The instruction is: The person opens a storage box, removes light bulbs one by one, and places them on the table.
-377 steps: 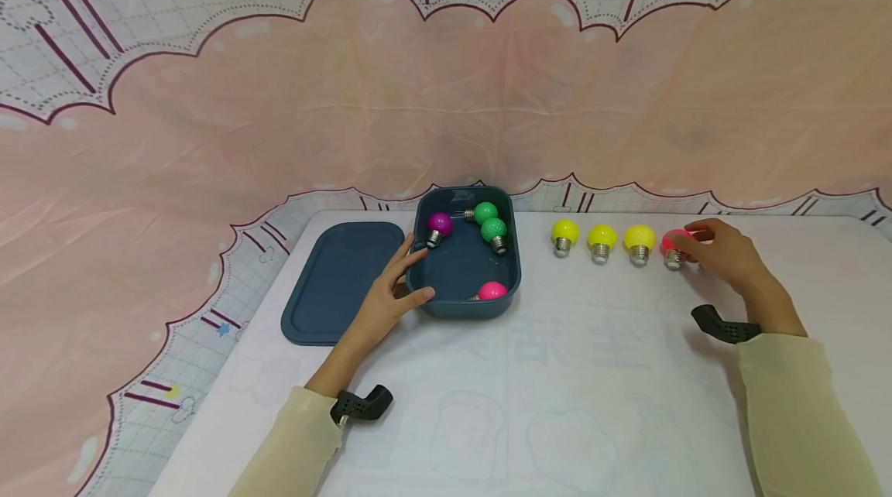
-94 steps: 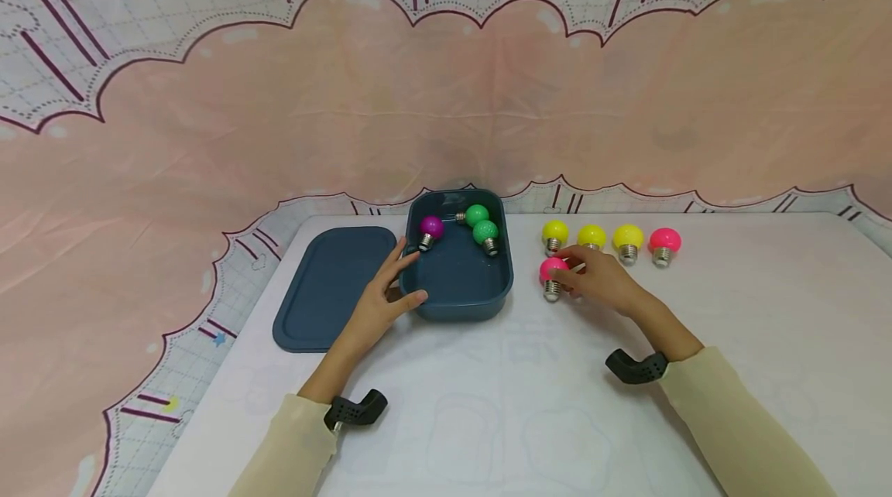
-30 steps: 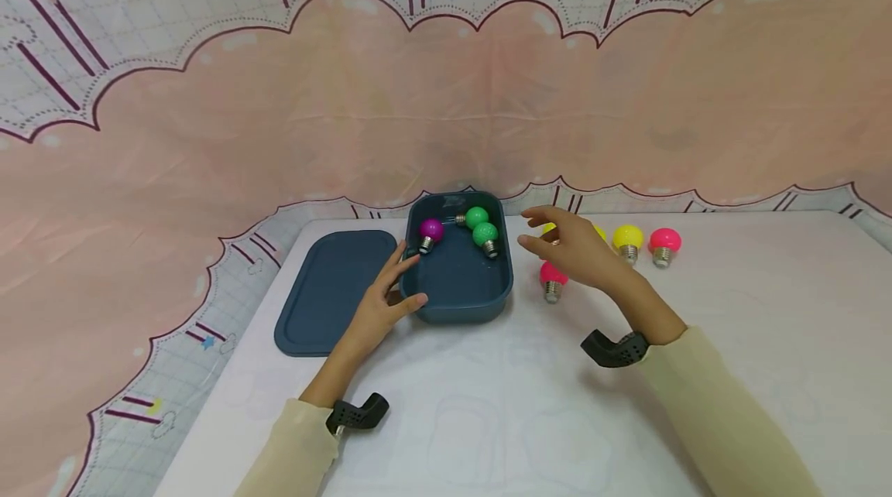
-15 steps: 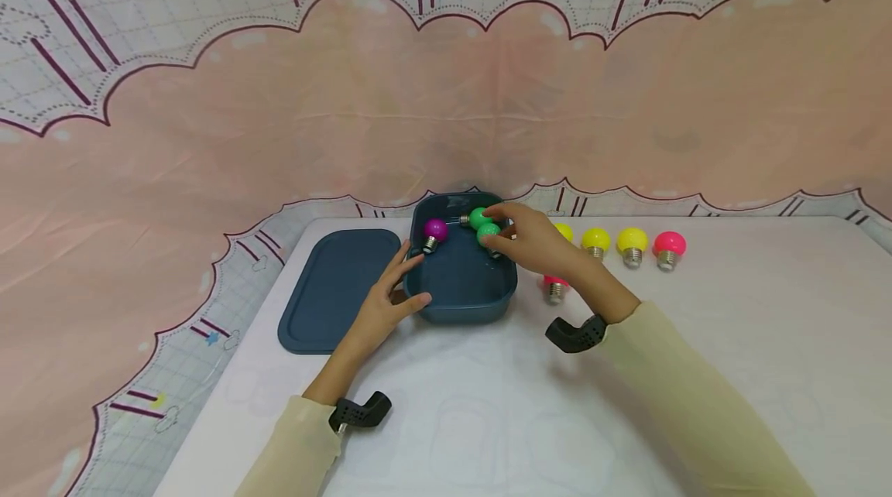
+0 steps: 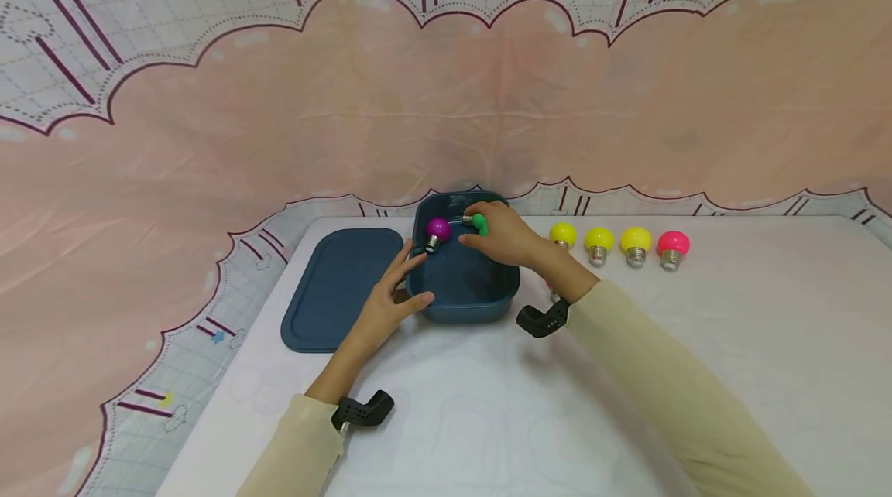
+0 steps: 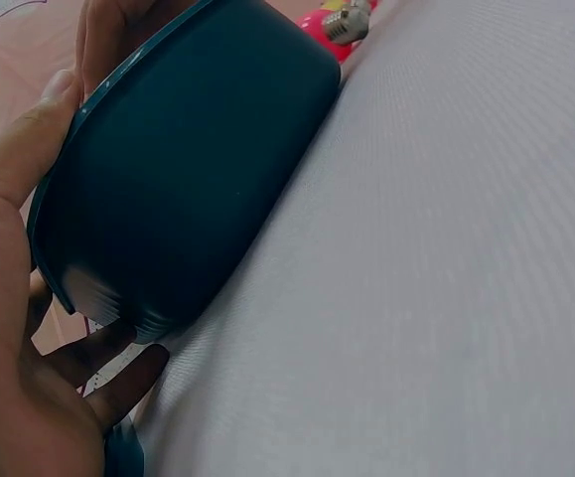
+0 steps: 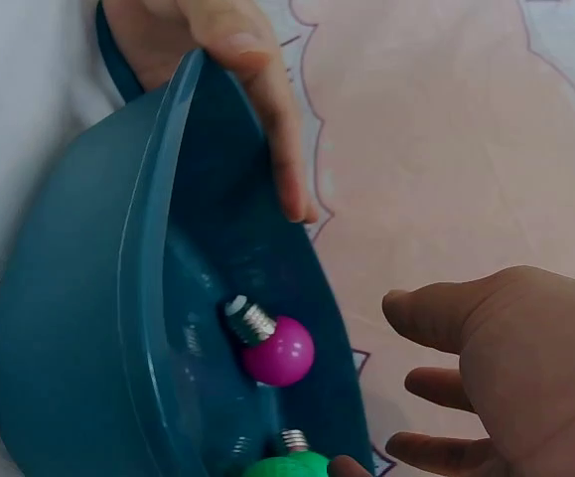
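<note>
Nearest, bare white bench (image 5: 557, 419). Left hand (image 5: 390, 299) at the left side of the box (image 5: 467, 313), fingers spread against wall and rim, not wrapped round it. Dark lid (image 5: 334, 288) flat, just left of the box. Pink bulb (image 6: 315, 28) just right of it, mostly hidden from the head view by the right wrist.

Inside the box, toward the far left: purple bulb (image 5: 437, 228), tilted, metal base pointing near. Right of it, green bulb (image 5: 481, 222) in the far right part, lying over, base to the left. Right hand (image 5: 505, 234) comes down over it, fingers apart; cannot tell whether they touch.

Handling, by judgement: bulb light and stiff; shell smooth, apt to slip or roll, perhaps brittle. Glass or plastic, cannot tell. Best hold: fingers either side of the globe's widest part, lightly; the ridged base likely grips better but is small. Box looks light and firm; worth steadying at the rim.

Well right, toward the far edge: three yellow bulbs (image 5: 598, 238) in a row, another pink one ending it. Beyond, patterned cloth (image 5: 418, 118).
</note>
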A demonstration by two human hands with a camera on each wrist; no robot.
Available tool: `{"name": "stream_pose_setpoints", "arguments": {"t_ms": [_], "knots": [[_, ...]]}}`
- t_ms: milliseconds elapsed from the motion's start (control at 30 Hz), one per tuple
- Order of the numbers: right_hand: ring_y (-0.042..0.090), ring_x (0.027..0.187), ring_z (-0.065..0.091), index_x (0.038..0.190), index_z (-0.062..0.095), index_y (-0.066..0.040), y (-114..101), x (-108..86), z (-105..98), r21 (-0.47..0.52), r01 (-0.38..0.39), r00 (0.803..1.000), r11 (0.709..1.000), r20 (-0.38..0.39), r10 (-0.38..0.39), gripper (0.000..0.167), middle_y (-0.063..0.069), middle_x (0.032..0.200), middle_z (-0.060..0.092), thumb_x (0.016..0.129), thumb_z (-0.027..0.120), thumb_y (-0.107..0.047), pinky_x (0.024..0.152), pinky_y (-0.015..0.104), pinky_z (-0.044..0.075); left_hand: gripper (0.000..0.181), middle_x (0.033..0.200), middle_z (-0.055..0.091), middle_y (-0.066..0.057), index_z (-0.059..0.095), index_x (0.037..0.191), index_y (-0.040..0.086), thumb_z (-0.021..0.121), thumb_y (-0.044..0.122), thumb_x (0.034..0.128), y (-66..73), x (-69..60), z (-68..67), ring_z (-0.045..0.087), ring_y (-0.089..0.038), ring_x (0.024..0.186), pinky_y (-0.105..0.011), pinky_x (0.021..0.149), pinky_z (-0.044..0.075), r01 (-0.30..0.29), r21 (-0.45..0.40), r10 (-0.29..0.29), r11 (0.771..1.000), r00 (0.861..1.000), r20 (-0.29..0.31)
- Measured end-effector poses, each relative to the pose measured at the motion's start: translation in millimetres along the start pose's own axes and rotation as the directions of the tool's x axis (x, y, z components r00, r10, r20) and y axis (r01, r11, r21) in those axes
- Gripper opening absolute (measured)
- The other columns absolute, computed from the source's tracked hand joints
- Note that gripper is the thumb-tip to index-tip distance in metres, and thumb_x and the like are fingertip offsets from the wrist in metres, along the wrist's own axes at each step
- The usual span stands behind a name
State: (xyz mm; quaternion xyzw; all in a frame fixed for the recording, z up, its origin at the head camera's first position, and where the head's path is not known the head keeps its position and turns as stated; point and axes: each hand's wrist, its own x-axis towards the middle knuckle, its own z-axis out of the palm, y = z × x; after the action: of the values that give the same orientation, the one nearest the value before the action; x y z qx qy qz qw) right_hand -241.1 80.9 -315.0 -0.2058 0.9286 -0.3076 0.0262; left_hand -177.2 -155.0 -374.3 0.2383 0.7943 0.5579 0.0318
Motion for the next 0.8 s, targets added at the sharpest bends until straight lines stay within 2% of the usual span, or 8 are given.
{"name": "stream_pose_setpoints", "arguments": {"t_ms": [500,667,800], "knots": [[0.035,0.124,0.044,0.136,0.05,0.0,4,13.0,5,-0.051,-0.061,0.998,0.997,0.021,0.063,0.051,0.023,0.137,0.046,0.093,0.063,-0.026,0.1,0.048,0.039,0.06,0.159,0.007,-0.011,0.036,0.147,0.003,0.062,0.007,0.0927,4.3,0.5,-1.3,0.028,-0.045,0.135,-0.054,0.102,0.034,0.005,0.009,-0.005,1.0,1.0,0.001],[0.034,0.12,0.047,0.136,0.049,-0.001,3,16.0,6,-0.069,-0.087,0.995,0.994,0.037,0.089,0.051,0.023,0.137,0.046,0.093,0.063,-0.026,0.099,0.047,0.041,0.06,0.159,0.007,-0.011,0.037,0.147,0.005,0.062,0.007,0.0926,3.6,0.8,-1.6,0.029,-0.043,0.135,-0.053,0.102,0.035,0.013,0.02,-0.013,1.0,1.0,0.0],[0.034,0.117,0.048,0.137,0.048,-0.001,4,17.4,6,-0.069,-0.089,0.994,0.994,0.055,0.093,0.052,0.023,0.135,0.048,0.093,0.064,-0.024,0.098,0.046,0.041,0.062,0.16,0.006,-0.005,0.036,0.148,0.006,0.063,0.008,0.0924,-12.8,4.4,-1.7,0.028,-0.04,0.137,-0.054,0.102,0.035,0.008,0.01,-0.008,1.0,1.0,-0.005]]}}
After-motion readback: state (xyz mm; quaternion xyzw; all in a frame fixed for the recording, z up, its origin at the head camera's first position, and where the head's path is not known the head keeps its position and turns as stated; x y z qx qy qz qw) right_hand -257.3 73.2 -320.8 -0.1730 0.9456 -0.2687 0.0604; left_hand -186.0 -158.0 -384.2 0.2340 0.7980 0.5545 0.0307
